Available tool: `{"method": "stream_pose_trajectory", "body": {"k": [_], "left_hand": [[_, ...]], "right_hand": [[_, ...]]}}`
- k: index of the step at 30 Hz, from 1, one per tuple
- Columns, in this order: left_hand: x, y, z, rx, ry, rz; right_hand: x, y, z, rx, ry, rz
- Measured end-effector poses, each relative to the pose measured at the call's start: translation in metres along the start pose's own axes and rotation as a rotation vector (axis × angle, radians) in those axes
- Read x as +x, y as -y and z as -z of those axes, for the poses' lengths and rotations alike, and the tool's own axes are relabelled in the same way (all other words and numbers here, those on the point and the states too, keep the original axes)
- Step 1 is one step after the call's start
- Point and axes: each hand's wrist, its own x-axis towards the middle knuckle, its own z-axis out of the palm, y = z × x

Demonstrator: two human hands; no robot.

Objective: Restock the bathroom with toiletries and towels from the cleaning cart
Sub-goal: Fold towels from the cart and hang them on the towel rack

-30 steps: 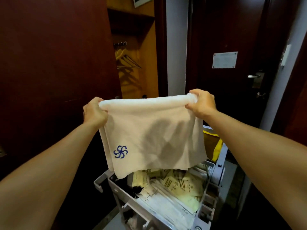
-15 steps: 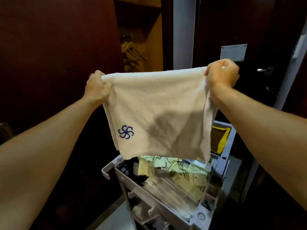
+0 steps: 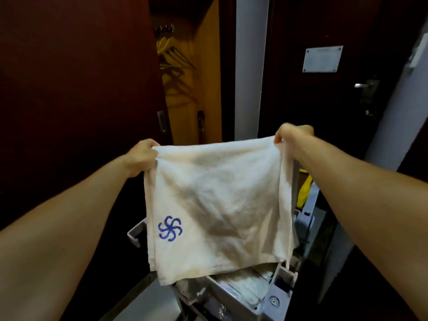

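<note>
Dark red-brown wardrobe door (image 3: 76, 89) on the left, open beside a yellow-lit closet (image 3: 203, 89) with hangers (image 3: 171, 54) on a rail. Pale wall strip (image 3: 250, 66) in the middle. Dark door (image 3: 312, 112) to the right with a metal plate (image 3: 322, 59) and a lever handle (image 3: 366, 85).

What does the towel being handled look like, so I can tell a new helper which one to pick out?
Start at the grey cleaning cart in front of the dark door. Above it, the left hand and right hand hold a cream towel stretched by its top corners. It hangs flat, and alone carries a blue pinwheel logo near its lower left.
</note>
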Motion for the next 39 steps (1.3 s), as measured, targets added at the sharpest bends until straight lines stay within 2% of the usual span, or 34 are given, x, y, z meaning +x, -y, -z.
{"method": "stream_pose_trajectory", "body": {"k": [4, 10, 14, 17, 19, 22, 25, 27, 29, 34, 36, 39], "left_hand": [[0.008, 0.026, -0.029, 0.091, -0.017, -0.024], [0.023, 0.05, -0.061, 0.11, -0.083, -0.01], [0.036, 0.064, -0.074, 0.11, -0.134, 0.082], [0.043, 0.078, -0.083, 0.129, -0.156, 0.155], [0.046, 0.084, -0.089, 0.123, -0.158, 0.186], [0.051, 0.093, -0.097, 0.099, -0.17, 0.212], [0.051, 0.099, -0.099, 0.033, -0.181, 0.277], [0.051, 0.103, -0.099, 0.009, -0.132, 0.387], [0.046, 0.108, -0.099, 0.03, -0.015, 0.488], [0.031, 0.123, -0.096, -0.06, 0.215, 0.48], [0.028, 0.125, -0.089, -0.101, 0.274, 0.482], [0.023, 0.121, -0.083, -0.186, 0.395, 0.477]], "right_hand": [[0.025, -0.04, -0.025, -0.236, 0.12, 0.071], [0.045, -0.074, -0.05, -0.399, 0.157, 0.114], [0.055, -0.073, -0.064, -0.409, 0.042, 0.16], [0.048, -0.083, -0.079, -0.735, -0.057, 0.403], [0.032, -0.098, -0.093, -0.822, 0.052, 0.613], [0.01, -0.132, -0.114, -0.998, 0.463, 0.848], [0.002, -0.171, -0.123, -1.214, 0.769, 0.718], [0.003, -0.189, -0.127, -1.349, 0.811, 0.658], [0.006, -0.195, -0.13, -1.426, 0.802, 0.678], [0.008, -0.181, -0.137, -1.586, 0.812, 0.687], [-0.002, -0.17, -0.143, -1.535, 0.811, 0.71], [-0.029, -0.155, -0.156, -1.276, 0.879, 0.736]]}}
